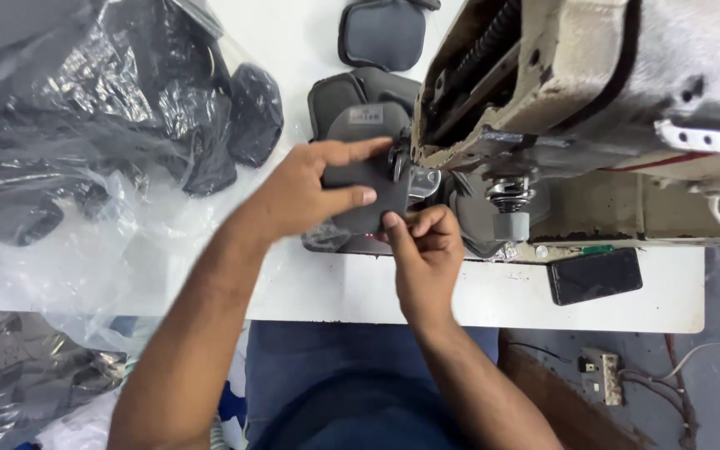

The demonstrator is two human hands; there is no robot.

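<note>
The grey pad (364, 196) sits under my hands at the foot of the sewing machine (593, 92), its long axis running away from me, its far end bearing a small pale rectangular label (366, 115) that lies across it. My left hand (306, 187) is spread flat on the pad, index finger stretched along its upper part and thumb pressed on its lower part, holding it down. My right hand (422, 250) pinches the pad's near right corner between thumb and curled fingers, just beside the presser foot (402, 162). The machine head crowds the pad's right edge, so I see little room on that side. More grey pads (381, 33) lie beyond on the white table (335, 292). To the left, clear plastic bags (60, 133) of dark pieces take up most of that side, reaching near my left forearm. A bare strip of table runs between the pad and the near edge. A dark phone (595, 275) lies flat near the right front corner, well apart from my hands.
</note>
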